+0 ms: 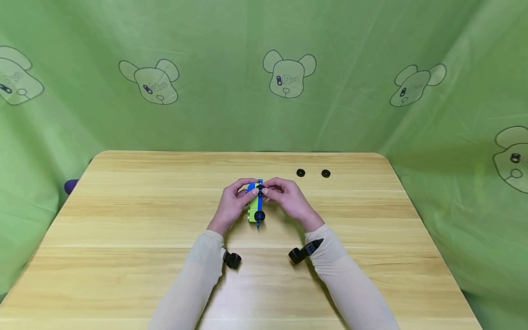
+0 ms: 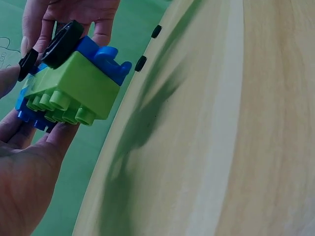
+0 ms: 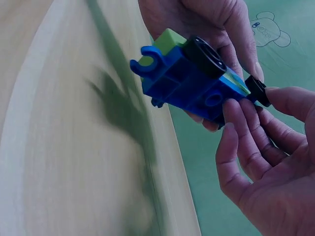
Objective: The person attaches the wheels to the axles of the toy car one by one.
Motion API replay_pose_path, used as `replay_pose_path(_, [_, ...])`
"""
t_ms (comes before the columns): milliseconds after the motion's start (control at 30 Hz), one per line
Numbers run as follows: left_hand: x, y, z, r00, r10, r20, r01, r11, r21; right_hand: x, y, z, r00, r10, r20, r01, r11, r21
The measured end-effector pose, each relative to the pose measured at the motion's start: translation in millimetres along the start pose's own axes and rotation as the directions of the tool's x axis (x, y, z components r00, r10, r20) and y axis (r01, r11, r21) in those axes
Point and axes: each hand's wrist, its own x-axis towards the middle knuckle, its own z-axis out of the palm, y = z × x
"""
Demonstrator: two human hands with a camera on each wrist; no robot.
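Note:
A toy block car [image 1: 253, 205], with lime-green studded blocks on a blue base, is held on its side above the table. My left hand [image 1: 232, 205] grips it around its far end, fingers under the blocks. A black wheel [image 2: 63, 44] sits on the near end, beside a blue hook [image 3: 147, 61]. My right hand [image 1: 288, 198] pinches another black wheel [image 3: 258, 90] at the far end of the base, and its other fingers touch the blue underside. The left thumb is right at that same wheel.
Two loose black wheels, a left one [image 1: 300, 173] and a right one [image 1: 326, 173], lie near the back of the wooden table [image 1: 144, 220]. A green curtain [image 1: 231, 105] with printed bear heads hangs behind and at the sides.

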Motion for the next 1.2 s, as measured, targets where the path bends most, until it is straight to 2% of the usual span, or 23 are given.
replay_pose_path(300, [0.9, -0.8, 0.5, 1.000, 0.004, -0.004, -0.004, 1.000, 0.007, 14.6, 31.4, -5.2, 1.000, -0.005, -0.008, 0.005, 1.000, 0.007])
replay_pose_path(600, [-1.0, 1.2, -6.2, 0.997, 0.008, 0.074, -0.006, 1.000, -0.025, 15.5, 30.2, -6.1, 0.999, 0.011, -0.047, -0.010, 0.999, 0.030])
replay_pose_path(767, [-2.3, 2.7, -8.7, 0.995, 0.006, 0.102, -0.004, 1.000, -0.022, 14.9, 30.2, -5.6, 0.999, -0.002, -0.035, 0.003, 0.999, 0.044])
replay_pose_path(1200, [-4.5, 3.4, -12.4, 0.997, -0.011, 0.072, 0.013, 0.999, -0.031, 11.4, 30.9, -4.7, 0.999, -0.006, -0.037, 0.007, 0.999, 0.035])
